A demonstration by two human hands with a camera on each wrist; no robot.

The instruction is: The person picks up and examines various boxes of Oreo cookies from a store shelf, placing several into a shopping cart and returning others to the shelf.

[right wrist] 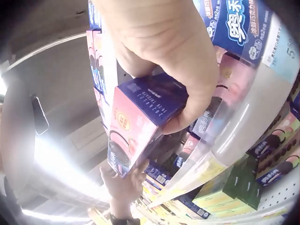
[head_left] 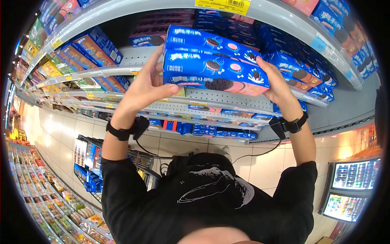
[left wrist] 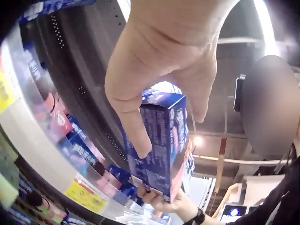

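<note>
Two blue-and-pink cookie boxes (head_left: pixel 215 69), lying one against the other, are held up in front of the shelf. At their right end, my right hand (head_left: pixel 276 79) grips them, with fingers and thumb wrapped round the end in the right wrist view. My left hand (head_left: pixel 152 83) is at the other end, thumb spread from the fingers. In the left wrist view, a nearly straight finger (left wrist: pixel 136 131) lies along the side of a cookie box (left wrist: pixel 157 140), while the thumb stands apart from it.
More blue cookie boxes (head_left: pixel 298 67) fill the shelf to the right, and others stand behind. A shelf rail (head_left: pixel 158 8) with price tags curves overhead. Lower shelves (head_left: pixel 227 97) run beneath the held boxes. A shopping cart (head_left: pixel 140 160) with goods stands at the left.
</note>
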